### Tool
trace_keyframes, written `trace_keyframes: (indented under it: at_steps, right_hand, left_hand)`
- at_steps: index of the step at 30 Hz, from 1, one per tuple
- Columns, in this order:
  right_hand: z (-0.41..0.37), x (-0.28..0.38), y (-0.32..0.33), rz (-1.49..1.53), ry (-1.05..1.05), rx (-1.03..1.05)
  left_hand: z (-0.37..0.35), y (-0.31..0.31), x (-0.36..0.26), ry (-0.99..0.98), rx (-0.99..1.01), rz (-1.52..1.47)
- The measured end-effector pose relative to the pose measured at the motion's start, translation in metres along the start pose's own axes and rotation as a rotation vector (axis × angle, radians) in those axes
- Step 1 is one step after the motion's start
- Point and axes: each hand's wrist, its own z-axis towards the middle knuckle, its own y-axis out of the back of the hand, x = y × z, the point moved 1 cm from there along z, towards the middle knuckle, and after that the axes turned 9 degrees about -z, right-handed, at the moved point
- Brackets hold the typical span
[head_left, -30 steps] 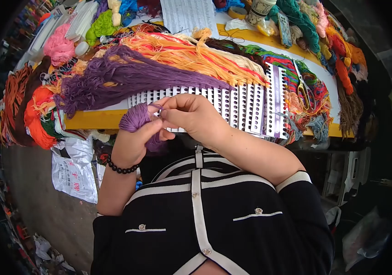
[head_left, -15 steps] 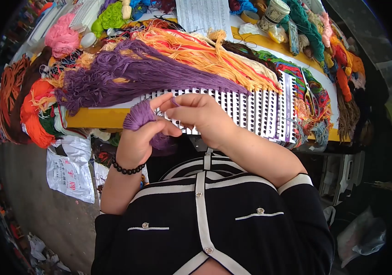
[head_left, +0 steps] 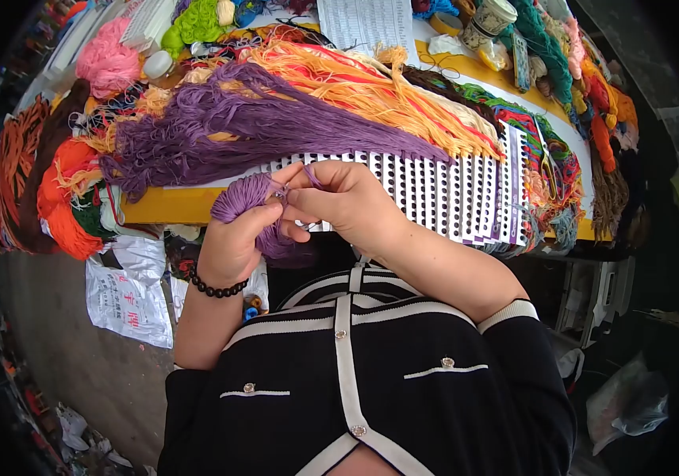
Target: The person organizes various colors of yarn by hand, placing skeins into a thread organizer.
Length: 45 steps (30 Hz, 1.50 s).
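Note:
A light purple thread skein (head_left: 242, 197) is gripped in my left hand (head_left: 232, 242), its loose lower end hanging below the fingers. My right hand (head_left: 351, 205) meets the left fingertips and pinches a strand of the purple thread, part of which loops up above the index finger. The exact spot where the fingertips meet is partly hidden. Just beyond both hands, white cards with rows of black holes (head_left: 427, 198) lie on the table. A long hank of darker purple thread (head_left: 220, 131) spreads across their top, beside orange and red threads (head_left: 355, 87).
Bright orange-red yarn (head_left: 70, 206) hangs at the table's left edge. Pink yarn (head_left: 109, 59) and a lidded jar (head_left: 159, 67) stand farther back. Scissors (head_left: 547, 163) lie on coloured threads at the right. A printed sheet (head_left: 367, 28) and a patterned cup (head_left: 492, 20) are at the back.
My right fingertips have come closer to the left ones at the skein, and the strand now forms a loop above them. The whole view has shifted slightly.

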Motion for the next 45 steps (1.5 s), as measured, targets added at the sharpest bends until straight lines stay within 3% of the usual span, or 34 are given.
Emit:
trace_keyframes:
  at_steps: [15, 17, 18, 20, 21, 23, 25, 27, 32, 35, 37, 45]
  right_hand:
    - [0.004, -0.007, -0.007, -0.123, 0.045, -0.046]
    - [0.004, -0.009, -0.005, 0.044, 0.073, -0.057]
    - [0.005, -0.008, -0.002, 0.049, 0.079, -0.065]
    - [0.006, -0.004, 0.009, 0.471, 0.060, -0.209]
    - [0.005, -0.004, 0.011, 0.478, 0.069, -0.215]
    - [0.003, -0.001, 0.009, 0.310, 0.031, -0.161]
    - [0.001, -0.003, -0.002, 0.210, -0.038, -0.212]
    - [0.004, -0.011, -0.007, 0.042, -0.020, -0.126]
    - [0.001, -0.009, -0.009, 0.017, -0.015, -0.175]
    - [-0.002, -0.006, -0.012, 0.097, -0.041, -0.105]
    - [-0.002, -0.006, -0.012, 0.003, 0.048, -0.154]
    - [-0.004, -0.002, -0.013, 0.104, 0.059, -0.023]
  left_hand:
    - [-0.001, 0.002, -0.003, 0.006, -0.036, 0.039]
    - [0.000, 0.006, -0.003, 0.014, -0.044, 0.026]
    - [0.000, 0.015, -0.003, -0.040, -0.045, 0.056]
    - [0.002, 0.015, -0.008, -0.233, -0.100, 0.252]
    - [0.001, 0.015, -0.010, -0.227, -0.091, 0.259]
    - [0.000, 0.015, -0.011, -0.091, 0.006, 0.229]
    - [0.001, 0.003, -0.007, -0.109, 0.006, 0.277]
    - [0.001, -0.011, -0.001, -0.164, -0.013, 0.362]
    - [-0.003, -0.017, 0.000, -0.204, -0.003, 0.448]
    - [-0.007, -0.010, -0.003, -0.152, -0.023, 0.338]
    - [-0.011, 0.002, -0.006, -0.064, -0.065, 0.249]
    - [-0.013, -0.002, 0.001, -0.083, -0.160, 0.137]
